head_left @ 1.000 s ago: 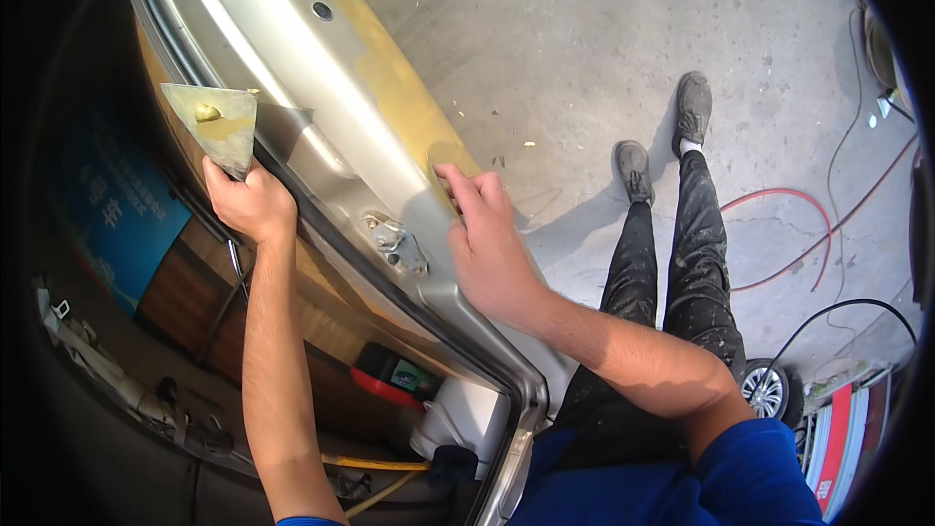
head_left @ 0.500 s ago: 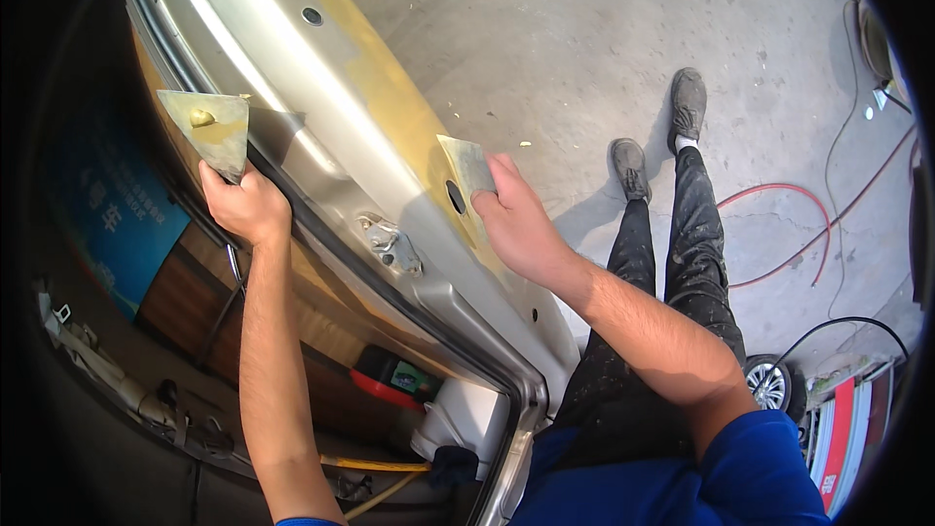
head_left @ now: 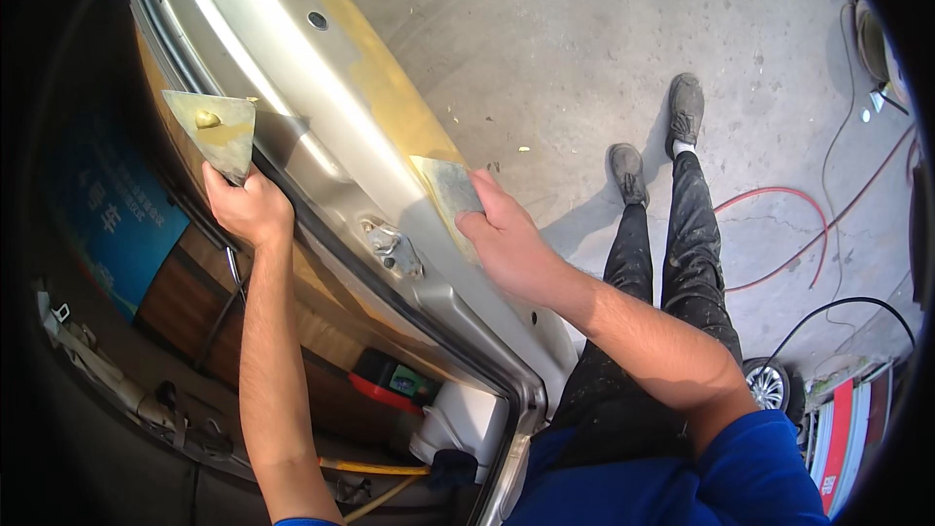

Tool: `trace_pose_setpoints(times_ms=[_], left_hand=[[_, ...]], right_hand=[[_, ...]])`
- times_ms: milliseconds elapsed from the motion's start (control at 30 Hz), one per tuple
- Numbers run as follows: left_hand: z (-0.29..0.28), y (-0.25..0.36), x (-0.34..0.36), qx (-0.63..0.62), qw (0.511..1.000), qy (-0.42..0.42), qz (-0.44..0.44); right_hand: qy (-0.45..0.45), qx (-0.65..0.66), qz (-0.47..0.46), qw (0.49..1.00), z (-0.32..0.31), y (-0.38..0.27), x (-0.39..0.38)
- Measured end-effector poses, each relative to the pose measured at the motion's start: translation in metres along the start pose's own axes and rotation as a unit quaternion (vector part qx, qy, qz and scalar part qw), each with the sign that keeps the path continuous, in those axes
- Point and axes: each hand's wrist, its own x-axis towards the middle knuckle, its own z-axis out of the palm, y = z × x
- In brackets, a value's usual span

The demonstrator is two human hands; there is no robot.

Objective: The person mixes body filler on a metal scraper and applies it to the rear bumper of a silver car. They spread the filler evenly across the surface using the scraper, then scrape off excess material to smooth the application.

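- Concrete floor (head_left: 545, 49), grey and partly sunlit, across the upper right, with a red hose (head_left: 779, 189) curled on it and a spoked wheel (head_left: 767, 385) near the right rim.
- Pale metallic car panel (head_left: 287, 39), diagonal from upper left to lower centre, with a yellow coated strip (head_left: 385, 83) along its outer edge and a metal latch (head_left: 392, 248) on its inner side.
- Grips a triangular scraper (head_left: 226, 152) by its narrow end in the closed fingers of the left hand (head_left: 250, 206), wide edge away from the wrist, with a yellow lump (head_left: 206, 119) on its face.
- Pinches a flat grey spreader (head_left: 448, 187) in the fingers of the right hand (head_left: 514, 242), over the yellow coated strip; cannot tell contact from near contact.
- Left of the panel: blue banner (head_left: 127, 214), brown boarding (head_left: 190, 302) and, lower down, white container (head_left: 477, 409).
- Right of the panel: dark, stained trousers (head_left: 693, 244) and dark shoes (head_left: 686, 107).
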Motion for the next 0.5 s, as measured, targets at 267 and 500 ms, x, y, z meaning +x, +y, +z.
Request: trace_pose_setpoints(times_ms=[267, 500], left_hand=[[-0.002, 0.012, -0.002, -0.027, 0.999, 0.023, 0.015], [-0.003, 0.016, -0.001, -0.016, 1.0, 0.022, 0.014]], right_hand=[[0.026, 0.141, 0.15, 0.978, -0.022, 0.01, 0.005], [0.002, 0.11, 0.183, 0.977, -0.005, 0.017, 0.024]])
